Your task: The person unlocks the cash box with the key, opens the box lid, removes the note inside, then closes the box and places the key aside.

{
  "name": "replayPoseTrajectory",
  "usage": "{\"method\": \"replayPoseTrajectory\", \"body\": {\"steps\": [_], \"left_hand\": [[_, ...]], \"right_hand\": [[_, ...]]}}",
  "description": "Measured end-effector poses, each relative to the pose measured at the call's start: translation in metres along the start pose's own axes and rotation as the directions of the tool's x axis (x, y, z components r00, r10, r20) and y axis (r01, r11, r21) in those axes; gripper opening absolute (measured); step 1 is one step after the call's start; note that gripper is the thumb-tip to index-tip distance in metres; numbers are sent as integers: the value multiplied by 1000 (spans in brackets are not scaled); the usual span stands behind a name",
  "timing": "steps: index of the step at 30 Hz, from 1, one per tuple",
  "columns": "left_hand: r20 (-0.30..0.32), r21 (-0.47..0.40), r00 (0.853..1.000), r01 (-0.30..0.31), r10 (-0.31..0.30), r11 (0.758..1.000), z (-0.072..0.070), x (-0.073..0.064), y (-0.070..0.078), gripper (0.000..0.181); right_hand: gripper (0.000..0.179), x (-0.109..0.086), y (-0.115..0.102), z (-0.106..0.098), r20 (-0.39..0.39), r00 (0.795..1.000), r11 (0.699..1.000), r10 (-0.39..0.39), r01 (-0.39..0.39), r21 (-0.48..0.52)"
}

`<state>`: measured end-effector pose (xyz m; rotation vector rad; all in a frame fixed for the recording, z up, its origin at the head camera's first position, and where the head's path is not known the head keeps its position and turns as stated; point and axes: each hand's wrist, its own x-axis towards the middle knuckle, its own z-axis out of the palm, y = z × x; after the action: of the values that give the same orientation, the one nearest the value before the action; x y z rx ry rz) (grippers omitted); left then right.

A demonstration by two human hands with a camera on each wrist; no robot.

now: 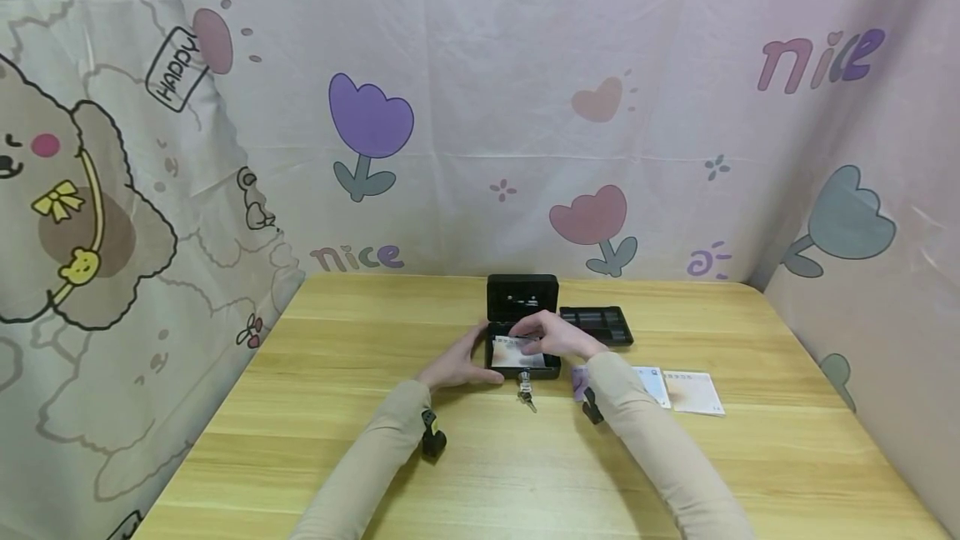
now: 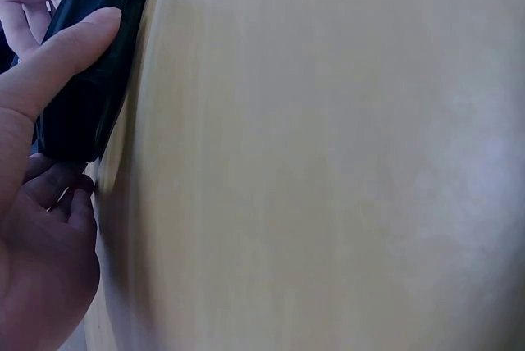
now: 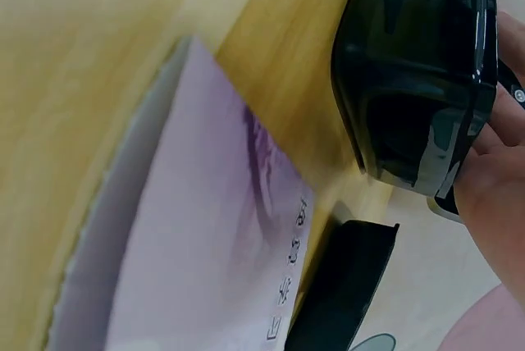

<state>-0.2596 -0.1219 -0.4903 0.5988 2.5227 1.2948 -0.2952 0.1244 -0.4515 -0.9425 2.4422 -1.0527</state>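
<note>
A small black cash box (image 1: 551, 367) stands with its lid (image 1: 522, 297) raised, and keys (image 1: 527, 395) hang from its front lock. My left hand (image 1: 453, 361) holds the box at its left front corner. In the left wrist view the thumb (image 2: 90, 35) lies across the front wall, with the other fingers round the side. Inside the box is a pale banknote-like slip (image 1: 513, 352). My right hand (image 1: 558, 333) reaches in from the right and pinches this slip, thumb over its face and fingers at its back edge. The box wall hides part of those fingers in the right wrist view.
Right of the box lie banknote-like papers: a purple one (image 1: 579, 383) partly under the right forearm, a blue one (image 1: 654, 386) and a cream one (image 1: 696, 392). A black compartment tray (image 1: 617, 326) sits behind them. The wooden table (image 1: 337, 373) meets a printed cloth backdrop.
</note>
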Motion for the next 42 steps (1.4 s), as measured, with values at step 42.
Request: {"method": "replayPoseTrajectory", "body": {"steps": [42], "left_hand": [[0, 5, 1000, 7, -7, 1000, 0, -1, 2, 113]], "right_hand": [[33, 3, -7, 3, -103, 992, 997, -71, 70, -16]]}}
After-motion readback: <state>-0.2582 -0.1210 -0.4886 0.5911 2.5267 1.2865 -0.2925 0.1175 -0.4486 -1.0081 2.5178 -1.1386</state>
